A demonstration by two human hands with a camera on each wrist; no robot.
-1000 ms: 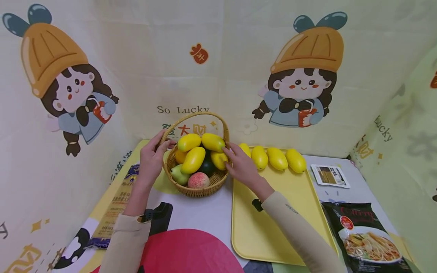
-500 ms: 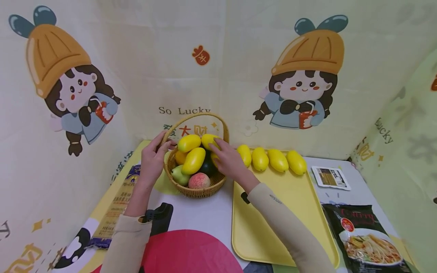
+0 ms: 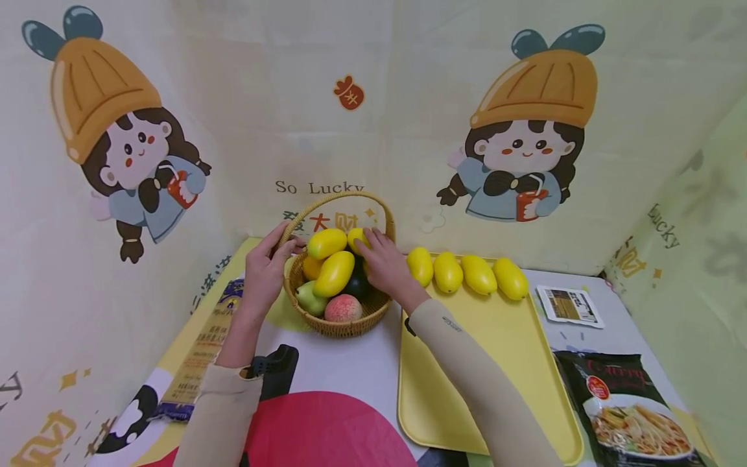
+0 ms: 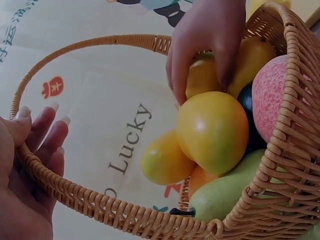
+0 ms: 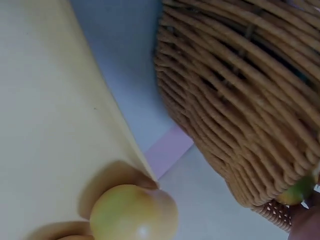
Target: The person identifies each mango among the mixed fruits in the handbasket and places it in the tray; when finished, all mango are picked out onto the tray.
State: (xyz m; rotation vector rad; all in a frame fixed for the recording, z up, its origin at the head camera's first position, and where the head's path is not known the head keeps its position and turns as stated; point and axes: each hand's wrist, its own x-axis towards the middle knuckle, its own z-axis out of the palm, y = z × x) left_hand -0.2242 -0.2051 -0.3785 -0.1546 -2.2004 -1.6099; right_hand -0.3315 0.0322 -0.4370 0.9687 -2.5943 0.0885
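Observation:
A wicker basket (image 3: 350,329) of fruit stands at the back of the table. My left hand (image 3: 264,269) holds the left side of its handle (image 4: 95,205), thumb and fingers on either side. My right hand (image 3: 390,267) reaches over the right rim and grips a yellow mango (image 3: 355,237), partly hidden by the fingers. Beside it lie two more mangoes (image 3: 334,274), a peach (image 3: 343,308), a green pear (image 3: 311,298), a dark green fruit (image 3: 356,283) and an orange fruit (image 3: 312,267). The right wrist view shows mainly the basket's side (image 5: 235,100).
Right of the basket, a yellow tray (image 3: 496,363) bears several mangoes (image 3: 448,272) along its back edge. Further right lie a white packet (image 3: 570,306) and a black noodle bag (image 3: 633,408). A long tan package (image 3: 204,350) lies at the left, by the cloth wall.
My right hand has moved left from the basket's right rim onto the upper right mango, its fingers now over it. My left hand has stayed at the handle.

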